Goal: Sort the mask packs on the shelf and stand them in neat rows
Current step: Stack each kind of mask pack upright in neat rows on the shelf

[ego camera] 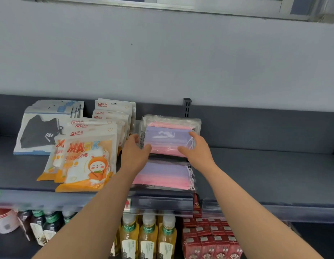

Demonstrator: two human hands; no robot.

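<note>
**Both hands stand a pastel mask pack at the back of a shop shelf**

A person reaches onto a dark shelf (pixel 265 171). The left hand (pixel 136 152) and right hand (pixel 196 148) grip a pink-and-purple pack (pixel 168 139) by its two short ends, fingers curled round the edges. The pack is tilted up, leaning on like packs (pixel 170 125) behind it, near the shelf's back wall. Just in front, a flat pack (pixel 162 174) of the same kind lies near the shelf's front lip.

To the left, orange packs (pixel 87 156) overlap loosely, beside black packs (pixel 39 131). Bottles (pixel 147 238) stand on the shelf below.

The step in hand looks like seating this pack upright in the pastel row. The next move likely calls for squaring its ends with the packs behind and letting go gently so it does not slide forward, then lifting the flat pack to join it.
</note>
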